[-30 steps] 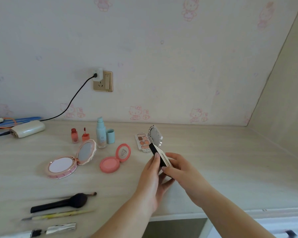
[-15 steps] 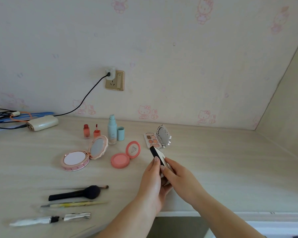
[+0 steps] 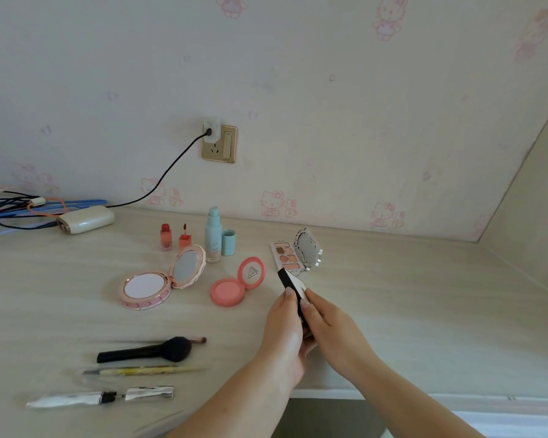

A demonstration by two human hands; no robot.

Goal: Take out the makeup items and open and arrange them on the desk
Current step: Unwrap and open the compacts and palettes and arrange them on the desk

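Shifted slightly lower and right since earlier: left hand (image 3: 287,330) and right hand (image 3: 332,327), both clasped around slim black-and-white palette (image 3: 290,279), held tilted above desk (image 3: 408,311), near open eyeshadow palette (image 3: 287,256) and blush compact (image 3: 234,284).

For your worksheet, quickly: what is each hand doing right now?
Left hand: closed on the black and white case.
Right hand: closed on the same case, fingertips at its edge.
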